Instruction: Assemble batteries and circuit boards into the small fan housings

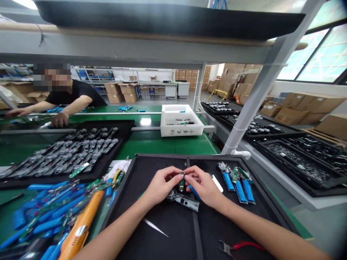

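Note:
A small green circuit board (181, 183) stands on end between my two hands over a black tray (143, 164). My left hand (165, 182) pinches its upper left edge with thumb and fingers. From the right, my right hand (200, 183) closes its fingertips on the same board. Below that palm a blue battery cell (194, 192) shows, partly hidden; I cannot tell whether it is gripped. Just under the hands lies a grey housing (187, 202) with a round end. White tweezers (155, 227) and red-handled cutters (238, 247) rest nearer me on the tray.
Several blue cells with boards (240, 189) lie at the tray's right. On the left are a pile of blue cells (40, 206), an orange tool (82, 224) and a tray of grey housings (127, 128). A white bin (181, 130) stands ahead. A co-worker (81, 94) reaches across at far left.

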The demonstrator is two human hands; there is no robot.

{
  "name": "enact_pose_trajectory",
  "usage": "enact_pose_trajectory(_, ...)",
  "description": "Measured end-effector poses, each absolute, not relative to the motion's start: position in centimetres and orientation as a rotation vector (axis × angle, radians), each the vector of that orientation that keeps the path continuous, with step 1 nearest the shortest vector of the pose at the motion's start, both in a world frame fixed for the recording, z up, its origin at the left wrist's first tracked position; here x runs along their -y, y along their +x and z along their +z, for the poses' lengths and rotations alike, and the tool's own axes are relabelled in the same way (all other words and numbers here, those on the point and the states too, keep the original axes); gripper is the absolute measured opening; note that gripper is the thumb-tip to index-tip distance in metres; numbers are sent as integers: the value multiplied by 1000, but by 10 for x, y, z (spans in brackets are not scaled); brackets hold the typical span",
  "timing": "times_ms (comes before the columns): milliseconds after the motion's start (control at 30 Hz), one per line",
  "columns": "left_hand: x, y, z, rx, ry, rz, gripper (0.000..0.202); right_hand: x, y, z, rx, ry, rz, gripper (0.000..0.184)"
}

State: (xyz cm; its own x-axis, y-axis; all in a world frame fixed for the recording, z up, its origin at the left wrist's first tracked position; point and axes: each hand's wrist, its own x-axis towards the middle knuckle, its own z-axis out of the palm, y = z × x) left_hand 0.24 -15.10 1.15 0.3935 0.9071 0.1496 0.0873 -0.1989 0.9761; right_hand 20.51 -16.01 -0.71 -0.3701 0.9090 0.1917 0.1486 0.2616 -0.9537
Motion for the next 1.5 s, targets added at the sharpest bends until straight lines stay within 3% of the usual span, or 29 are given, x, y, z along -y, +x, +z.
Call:
enact_pose_trajectory(200,155,7,11,-968,1576,944,33,158,209,2,1851,-1051,868,18)
enact_pose_trajectory(533,157,8,7,-1016,1704,957,27,160,212,-2,1943,-1115,664,12)
enact_pose_trajectory(1200,166,11,10,-1116,1872,1029,21,164,209,-4,1913,-1121,657,13)
enact_pose_trajectory(1500,152,2,8,-867,1521,812,29,165,208,-7,1832,-1012,773,14)
